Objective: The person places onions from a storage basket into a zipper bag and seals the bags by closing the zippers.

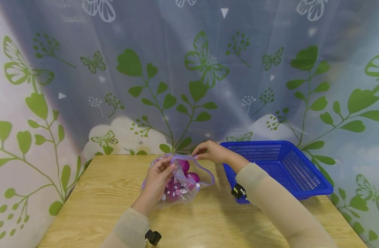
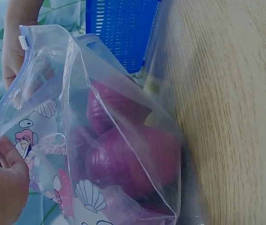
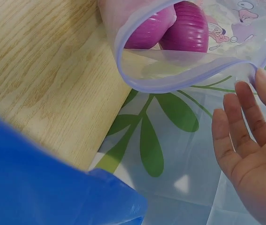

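A clear zip bag (image 1: pixel 191 195) with a lilac zip rim and printed shells and cartoon figures lies on the table, its mouth spread apart. Inside are several round, ridged purple things that look like red onions (image 3: pixel 185 29). My left hand (image 1: pixel 156 182) pinches the rim on the left side of the mouth. At the far side, my right hand (image 1: pixel 215 152) pinches the rim between thumb and forefinger, the other fingers loosely extended in the right wrist view. A white zip slider (image 2: pixel 24 43) sits on the rim, away from the left hand's fingers.
A blue plastic basket (image 1: pixel 313 172) with slotted walls stands to the right, behind my right forearm. The wooden table (image 1: pixel 108 193) ends just beyond the bag, where a curtain (image 1: pixel 164 69) printed with leaves and butterflies hangs.
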Tool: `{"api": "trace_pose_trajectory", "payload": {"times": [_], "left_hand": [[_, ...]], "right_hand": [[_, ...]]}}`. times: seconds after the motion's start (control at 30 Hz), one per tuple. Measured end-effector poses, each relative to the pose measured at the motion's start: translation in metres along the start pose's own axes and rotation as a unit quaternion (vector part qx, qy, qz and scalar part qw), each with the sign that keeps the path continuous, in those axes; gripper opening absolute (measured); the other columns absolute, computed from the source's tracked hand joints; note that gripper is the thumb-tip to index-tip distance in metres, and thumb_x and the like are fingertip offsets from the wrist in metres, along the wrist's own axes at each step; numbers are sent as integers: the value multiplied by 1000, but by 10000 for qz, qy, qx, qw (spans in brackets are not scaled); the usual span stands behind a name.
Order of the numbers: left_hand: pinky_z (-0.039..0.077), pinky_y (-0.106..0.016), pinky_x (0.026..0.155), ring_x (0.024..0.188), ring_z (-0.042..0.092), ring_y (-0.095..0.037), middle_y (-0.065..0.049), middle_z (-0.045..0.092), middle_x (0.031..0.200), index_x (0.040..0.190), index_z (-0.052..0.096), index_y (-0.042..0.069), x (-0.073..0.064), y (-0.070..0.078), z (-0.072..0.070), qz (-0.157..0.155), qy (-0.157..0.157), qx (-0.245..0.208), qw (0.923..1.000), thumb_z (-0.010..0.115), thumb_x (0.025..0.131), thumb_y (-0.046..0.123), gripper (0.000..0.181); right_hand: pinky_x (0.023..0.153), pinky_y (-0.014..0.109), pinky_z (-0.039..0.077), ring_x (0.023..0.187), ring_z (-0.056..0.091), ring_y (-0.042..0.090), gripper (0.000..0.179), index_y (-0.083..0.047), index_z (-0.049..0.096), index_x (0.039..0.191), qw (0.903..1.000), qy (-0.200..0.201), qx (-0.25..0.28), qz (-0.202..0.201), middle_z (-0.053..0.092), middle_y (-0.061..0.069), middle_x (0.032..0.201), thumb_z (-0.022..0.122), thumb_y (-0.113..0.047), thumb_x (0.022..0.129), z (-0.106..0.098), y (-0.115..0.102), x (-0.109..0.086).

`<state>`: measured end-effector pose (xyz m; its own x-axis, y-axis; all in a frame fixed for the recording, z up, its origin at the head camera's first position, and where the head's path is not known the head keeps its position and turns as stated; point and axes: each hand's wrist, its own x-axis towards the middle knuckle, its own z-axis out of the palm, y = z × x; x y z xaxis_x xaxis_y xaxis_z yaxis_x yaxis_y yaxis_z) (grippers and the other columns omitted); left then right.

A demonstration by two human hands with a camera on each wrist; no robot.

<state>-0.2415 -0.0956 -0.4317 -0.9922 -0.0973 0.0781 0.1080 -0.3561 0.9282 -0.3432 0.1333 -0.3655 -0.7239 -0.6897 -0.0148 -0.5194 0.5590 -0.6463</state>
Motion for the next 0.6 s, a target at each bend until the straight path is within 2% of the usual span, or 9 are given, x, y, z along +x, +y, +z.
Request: {"api": "trace_pose_trajectory", "payload": {"times": [0.17, 0.27, 0.47, 0.6], "left_hand": [[55, -21, 78, 87, 64, -11, 0, 64, 96, 124, 61, -3, -3, 1, -1, 30, -153, 343, 9993, 63, 96, -2, 29], [55, -23, 85, 94, 63, -13, -3, 64, 103, 127, 59, -3, -7, 2, -2, 13, -283, 710, 9971, 65, 95, 1, 33], [54, -21, 86, 100, 60, -17, -8, 66, 110, 125, 62, 1, -14, 2, -1, 5, -394, 1455, 9886, 69, 94, 7, 33], [55, -21, 84, 101, 61, -19, -12, 67, 113, 128, 60, -2, -20, 1, -2, 48, -496, 1880, 9809, 70, 94, 9, 37]], "right_hand": [[90, 34, 55, 107, 65, 19, 19, -11, 73, 115, 10000, -72, -65, 11, 70, 4, 117, 64, -16, 99, 2, 1, 3], [90, 32, 56, 107, 66, 20, 19, -8, 73, 114, 9999, -102, -30, -53, 70, 6, 117, 64, -13, 99, 3, 2, 4], [89, 30, 56, 108, 66, 21, 19, -7, 73, 115, 9999, -103, 13, -83, 71, 7, 116, 64, -11, 98, 4, 4, 4], [90, 32, 56, 108, 66, 21, 20, -7, 73, 116, 9999, -69, 37, -88, 70, 8, 118, 64, -11, 98, 2, 2, 2]]}}
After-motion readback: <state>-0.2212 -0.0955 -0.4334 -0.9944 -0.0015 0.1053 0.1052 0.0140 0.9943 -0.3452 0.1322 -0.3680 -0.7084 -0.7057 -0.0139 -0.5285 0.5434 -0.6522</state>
